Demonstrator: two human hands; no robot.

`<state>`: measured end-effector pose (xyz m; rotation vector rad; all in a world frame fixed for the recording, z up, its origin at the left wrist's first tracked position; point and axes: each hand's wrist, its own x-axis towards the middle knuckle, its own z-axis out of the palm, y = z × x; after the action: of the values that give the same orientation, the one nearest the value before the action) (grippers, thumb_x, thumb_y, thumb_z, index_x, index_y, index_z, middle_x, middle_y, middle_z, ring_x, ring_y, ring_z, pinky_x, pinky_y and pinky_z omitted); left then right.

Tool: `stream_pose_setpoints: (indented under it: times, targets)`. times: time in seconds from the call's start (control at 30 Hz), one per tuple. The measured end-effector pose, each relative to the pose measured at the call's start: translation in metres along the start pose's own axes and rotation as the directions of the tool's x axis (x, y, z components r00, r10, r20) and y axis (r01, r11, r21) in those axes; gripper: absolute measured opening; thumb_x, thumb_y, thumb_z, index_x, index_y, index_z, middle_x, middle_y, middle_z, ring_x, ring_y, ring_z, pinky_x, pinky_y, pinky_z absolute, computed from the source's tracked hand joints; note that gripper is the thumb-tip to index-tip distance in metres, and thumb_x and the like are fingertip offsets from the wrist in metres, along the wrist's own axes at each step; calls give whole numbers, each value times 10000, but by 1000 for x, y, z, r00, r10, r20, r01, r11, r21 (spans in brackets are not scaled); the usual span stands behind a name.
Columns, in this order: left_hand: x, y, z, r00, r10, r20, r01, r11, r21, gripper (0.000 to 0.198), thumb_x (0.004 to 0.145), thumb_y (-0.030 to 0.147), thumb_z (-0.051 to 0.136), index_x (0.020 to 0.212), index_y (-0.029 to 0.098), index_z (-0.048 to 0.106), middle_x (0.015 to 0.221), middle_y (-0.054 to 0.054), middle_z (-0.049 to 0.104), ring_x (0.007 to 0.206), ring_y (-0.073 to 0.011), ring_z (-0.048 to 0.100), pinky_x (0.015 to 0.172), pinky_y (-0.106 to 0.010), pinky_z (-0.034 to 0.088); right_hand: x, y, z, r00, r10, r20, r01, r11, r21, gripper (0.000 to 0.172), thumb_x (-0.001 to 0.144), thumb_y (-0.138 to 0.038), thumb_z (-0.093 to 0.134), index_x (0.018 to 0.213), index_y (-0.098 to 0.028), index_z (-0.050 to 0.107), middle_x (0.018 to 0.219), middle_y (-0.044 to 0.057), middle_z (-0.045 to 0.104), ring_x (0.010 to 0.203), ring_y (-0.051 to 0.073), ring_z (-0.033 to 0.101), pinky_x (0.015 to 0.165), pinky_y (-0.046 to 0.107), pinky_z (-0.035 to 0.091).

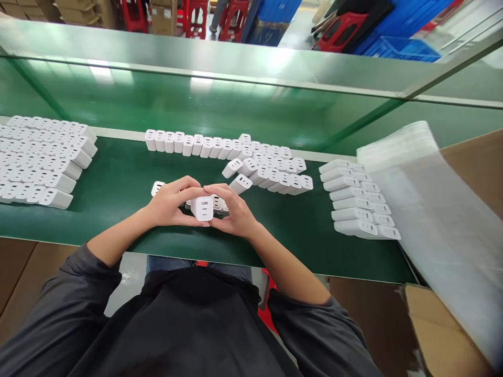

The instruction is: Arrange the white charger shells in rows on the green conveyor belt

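Between my two hands, near the front edge of the green table [298, 235], is a white charger block [204, 209] with its slotted face toward me. My left hand [170, 205] closes round its left side, and my right hand [232, 210] closes round its right side; the fingertips meet above and below it. Partly hidden behind my hands are more white blocks, one of them [157, 188] showing beside my left fingers. A loose block [240, 183] lies just beyond my right hand, close to a cluster of blocks [275, 175].
Tight rows of white blocks [39, 157] fill the left side. A line of blocks [196, 145] runs along the back, by a green panel [157, 99]. At the right are stacked blocks [353, 201], translucent wrapping [444, 225] and a cardboard box [440, 330].
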<state>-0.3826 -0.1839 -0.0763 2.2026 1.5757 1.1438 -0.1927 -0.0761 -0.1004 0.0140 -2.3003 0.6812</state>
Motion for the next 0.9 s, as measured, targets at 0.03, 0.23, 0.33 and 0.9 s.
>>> stream_pose_setpoints:
  times: [0.03, 0.23, 0.33, 0.9]
  targets:
    - [-1, 0, 1, 1000, -1, 1, 1, 1000, -2, 592, 774, 728, 654, 1099, 233, 670, 952, -74, 640, 777, -165, 599, 631, -282, 498, 0, -1, 0, 1000, 3, 15, -3, 1000, 2, 623, 936, -367, 622, 1475, -291, 319, 1225, 102, 633, 1079, 242, 641, 851, 400, 579]
    - [-2, 0, 4, 998, 62, 1, -62, 998, -21, 591, 804, 698, 652, 1132, 207, 657, 989, -89, 657, 794, -174, 611, 649, -282, 505, -5, -18, -1, 995, 98, 23, -96, 993, -66, 538, 949, -378, 598, 1445, -269, 420, 1207, 100, 641, 1068, 226, 636, 879, 383, 567]
    - [0, -1, 2, 991, 129, 22, -129, 991, 22, 649, 797, 680, 678, 1263, 232, 617, 1066, -98, 683, 920, -226, 645, 786, -335, 533, -24, -25, -10, 969, 236, -76, -245, 958, -147, 529, 912, -377, 641, 1399, -258, 473, 1188, 97, 654, 1050, 227, 645, 904, 389, 557]
    - [2, -30, -2, 997, 54, 55, -67, 954, 292, 400, 916, 458, 591, 1316, 451, 574, 1082, -4, 713, 948, -274, 677, 772, -400, 542, -265, 3, -154, 355, 469, -809, -935, 197, -295, 654, 802, -427, 597, 1378, -129, 510, 1058, 146, 642, 781, 218, 613, 769, 425, 550]
